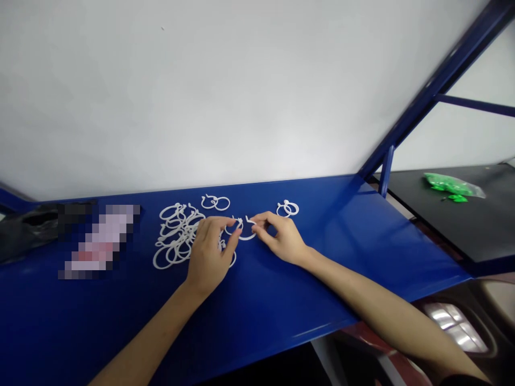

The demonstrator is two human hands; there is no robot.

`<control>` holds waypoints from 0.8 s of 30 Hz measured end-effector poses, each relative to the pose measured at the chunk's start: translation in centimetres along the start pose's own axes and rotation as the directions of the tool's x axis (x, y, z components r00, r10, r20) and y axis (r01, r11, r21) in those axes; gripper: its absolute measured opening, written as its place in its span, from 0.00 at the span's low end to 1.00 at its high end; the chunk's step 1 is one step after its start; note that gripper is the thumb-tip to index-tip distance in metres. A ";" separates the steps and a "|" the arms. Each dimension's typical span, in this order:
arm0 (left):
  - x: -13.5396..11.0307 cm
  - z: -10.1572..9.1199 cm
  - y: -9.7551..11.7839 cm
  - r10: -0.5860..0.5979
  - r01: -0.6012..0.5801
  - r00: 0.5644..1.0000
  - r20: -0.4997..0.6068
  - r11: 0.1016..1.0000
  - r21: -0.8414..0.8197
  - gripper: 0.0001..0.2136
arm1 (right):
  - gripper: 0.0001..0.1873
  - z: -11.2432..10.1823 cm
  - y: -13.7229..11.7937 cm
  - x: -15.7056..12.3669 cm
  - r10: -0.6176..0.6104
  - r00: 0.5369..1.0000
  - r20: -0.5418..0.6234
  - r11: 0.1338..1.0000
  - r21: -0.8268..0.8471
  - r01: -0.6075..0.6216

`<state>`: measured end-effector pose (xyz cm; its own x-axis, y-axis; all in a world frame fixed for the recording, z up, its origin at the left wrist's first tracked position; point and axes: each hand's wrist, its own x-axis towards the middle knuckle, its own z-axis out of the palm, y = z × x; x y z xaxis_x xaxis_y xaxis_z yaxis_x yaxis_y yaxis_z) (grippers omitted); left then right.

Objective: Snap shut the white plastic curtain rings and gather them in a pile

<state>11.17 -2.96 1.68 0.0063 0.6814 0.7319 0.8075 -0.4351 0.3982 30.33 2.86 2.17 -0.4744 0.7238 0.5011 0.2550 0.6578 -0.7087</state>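
Note:
Between my hands is a white plastic curtain ring point(247, 237), its loop parted at the top. My left hand point(208, 254) pinches its left end between thumb and fingertips, near a second white ring point(232, 232). The right end of the parted ring is gripped by the thumb and index finger of my right hand point(284, 239). A pile of white rings point(171, 258) lies just left of my left hand, which hides part of it. Behind that hand are two overlapping rings point(222, 209), and farther right sits another small group of linked-looking rings point(295, 208).
The blue table point(341, 225) meets a white wall point(241, 96) at its back. A pixelated pale package point(107, 230) and a black bag point(28, 230) lie on the left. On the right, past a blue frame post point(386, 170), a black table point(450, 225) holds a bag of green pieces point(453, 186).

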 end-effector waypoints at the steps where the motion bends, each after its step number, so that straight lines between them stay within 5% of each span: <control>1: 0.1 0.0 -0.2 -0.051 0.051 0.999 0.020 0.999 -0.016 0.04 | 0.08 -0.1 0.1 0.0 -0.042 0.999 0.011 0.999 -0.026 0.042; 8: 0.2 0.0 -0.4 -0.119 0.144 0.979 0.163 0.978 -0.152 0.05 | 0.09 -0.3 0.4 -0.3 -0.238 0.964 0.122 0.948 -0.186 0.257; 15: -0.5 0.1 -0.2 0.049 -0.038 0.995 0.081 0.991 -0.128 0.07 | 0.13 -0.4 -0.4 -0.5 -0.347 0.900 0.263 0.855 -0.306 0.419; 20: -0.3 0.1 0.2 0.146 -0.141 0.981 0.125 0.989 -0.043 0.04 | 0.12 -1.4 -0.1 0.3 -0.355 0.881 0.313 0.801 -0.383 0.459; 24: -0.2 0.4 -0.3 0.073 -0.113 0.966 0.249 0.982 0.151 0.09 | 0.12 -3.0 1.1 1.4 -0.230 0.953 0.197 0.763 -0.571 0.303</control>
<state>11.17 -2.71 1.18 0.2120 0.7729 0.5980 0.8816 -0.4154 0.2243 32.50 5.20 3.62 -0.6770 0.4972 0.5427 0.5325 0.8399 -0.1053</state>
